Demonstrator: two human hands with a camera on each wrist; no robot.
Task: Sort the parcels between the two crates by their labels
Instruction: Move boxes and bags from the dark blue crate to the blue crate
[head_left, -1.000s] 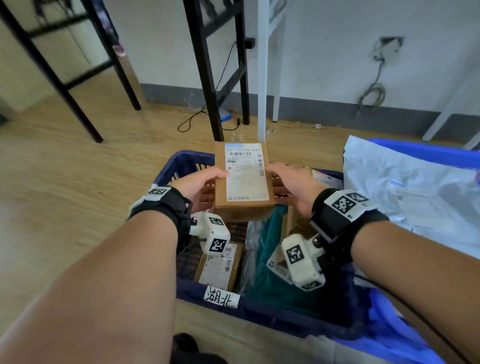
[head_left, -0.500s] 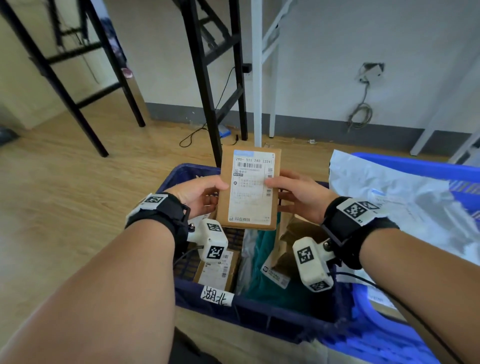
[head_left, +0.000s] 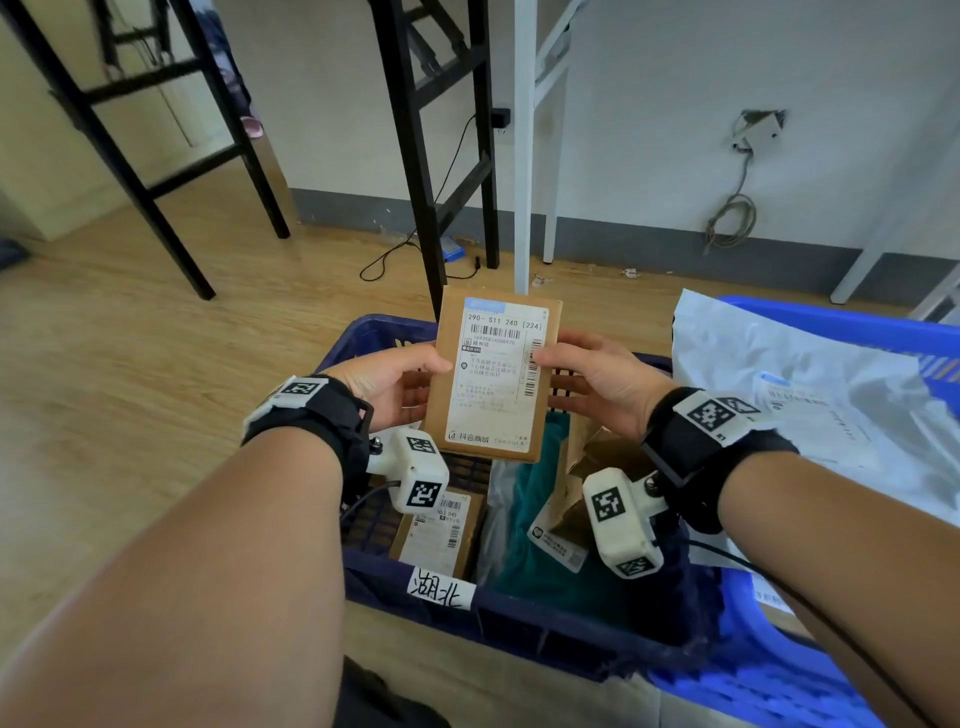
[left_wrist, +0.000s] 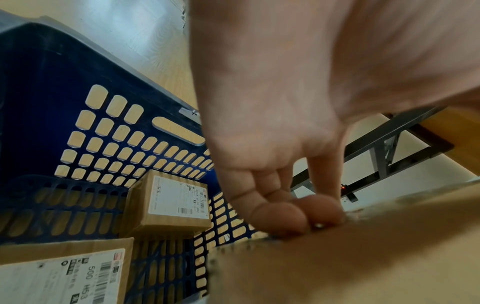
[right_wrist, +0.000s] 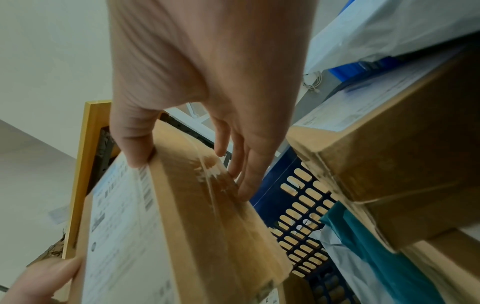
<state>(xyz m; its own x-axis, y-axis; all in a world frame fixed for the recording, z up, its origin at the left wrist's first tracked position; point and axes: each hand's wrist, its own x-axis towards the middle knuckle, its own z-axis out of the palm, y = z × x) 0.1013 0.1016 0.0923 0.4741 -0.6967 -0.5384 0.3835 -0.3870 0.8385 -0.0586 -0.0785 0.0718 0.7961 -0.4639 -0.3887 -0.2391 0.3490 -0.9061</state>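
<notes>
I hold a flat brown cardboard parcel (head_left: 493, 376) upright above the dark blue crate (head_left: 519, 621), its white shipping label facing me. My left hand (head_left: 395, 382) grips its left edge, thumb on the front and fingers behind. My right hand (head_left: 592, 376) grips the right edge the same way. The right wrist view shows the thumb on the label side of the parcel (right_wrist: 182, 216) and the fingers (right_wrist: 246, 181) on its back. A handwritten tag (head_left: 441, 592) marks the dark crate's near wall. The lighter blue crate (head_left: 831, 322) stands to the right.
The dark crate holds brown boxes (left_wrist: 168, 201), a labelled box (head_left: 441, 530), a teal bag (head_left: 540, 525) and a larger brown box (right_wrist: 402, 154). A white plastic mailer (head_left: 810, 395) lies over the right crate. Black frame legs (head_left: 431, 208) and a white post (head_left: 522, 156) stand on the wooden floor behind.
Both hands have lifted the parcel up out of the dark crate and tilted its label towards me. My view has risen slightly.
</notes>
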